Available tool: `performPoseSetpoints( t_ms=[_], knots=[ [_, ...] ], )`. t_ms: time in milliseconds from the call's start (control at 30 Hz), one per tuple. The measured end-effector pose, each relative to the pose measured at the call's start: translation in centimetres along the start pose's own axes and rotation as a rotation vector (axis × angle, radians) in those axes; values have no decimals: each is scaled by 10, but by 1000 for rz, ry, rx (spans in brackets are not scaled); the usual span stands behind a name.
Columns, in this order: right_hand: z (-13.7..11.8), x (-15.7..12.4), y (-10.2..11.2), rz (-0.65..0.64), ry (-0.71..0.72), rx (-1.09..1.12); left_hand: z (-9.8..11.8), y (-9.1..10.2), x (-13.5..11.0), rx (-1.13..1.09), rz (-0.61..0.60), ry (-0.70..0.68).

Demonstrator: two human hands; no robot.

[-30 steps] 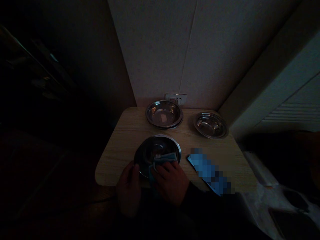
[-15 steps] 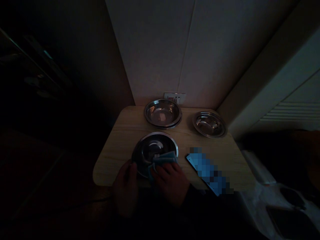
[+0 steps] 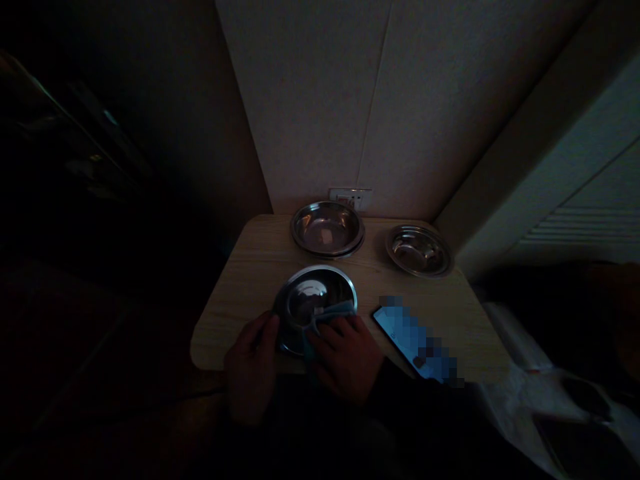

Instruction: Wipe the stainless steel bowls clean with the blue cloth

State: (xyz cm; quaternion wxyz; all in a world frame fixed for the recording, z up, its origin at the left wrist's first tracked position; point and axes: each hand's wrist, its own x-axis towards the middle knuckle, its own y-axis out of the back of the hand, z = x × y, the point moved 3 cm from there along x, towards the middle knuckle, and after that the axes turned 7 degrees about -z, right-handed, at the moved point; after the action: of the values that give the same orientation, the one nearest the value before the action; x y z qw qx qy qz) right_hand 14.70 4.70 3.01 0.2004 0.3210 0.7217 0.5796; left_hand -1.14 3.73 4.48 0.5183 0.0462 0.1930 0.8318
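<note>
A steel bowl (image 3: 313,297) sits at the near edge of a small light wooden table (image 3: 240,293). My left hand (image 3: 250,373) grips the bowl's near left rim, fingers curled on it. My right hand (image 3: 345,357) is closed on a blue cloth (image 3: 333,312) and presses it against the bowl's near right side, inside the rim. The room is very dark and both forearms fade into shadow.
Two more steel bowls stand at the back: a larger bowl (image 3: 327,229) near the wall socket (image 3: 350,197) and a smaller bowl (image 3: 419,250) to its right. A lit phone (image 3: 413,337) lies on the table right of my right hand. Walls close the back and right.
The bowl has tipped slightly and my right hand with the cloth has slid a little along its near inner side. My left hand stays on the rim.
</note>
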Motion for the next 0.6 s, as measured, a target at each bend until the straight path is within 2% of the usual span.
performPoseSetpoints(
  t_ms=[167,267,367,500,600],
  knots=[
    [10,-6,-2,3,-35,-52,-1,-11,-6,-13,-31,42],
    [6,-1,-5,21,-74,-50,-16,-20,-16,-10,-67,38],
    [-2,6,-6,35,-115,-22,-32,-26,-24,3,-64,89],
    [-12,13,-7,47,-165,17,-37,-26,-24,4,-71,91],
    [-10,10,-6,30,-135,-3,-34,-20,-18,11,-54,80]
  ],
)
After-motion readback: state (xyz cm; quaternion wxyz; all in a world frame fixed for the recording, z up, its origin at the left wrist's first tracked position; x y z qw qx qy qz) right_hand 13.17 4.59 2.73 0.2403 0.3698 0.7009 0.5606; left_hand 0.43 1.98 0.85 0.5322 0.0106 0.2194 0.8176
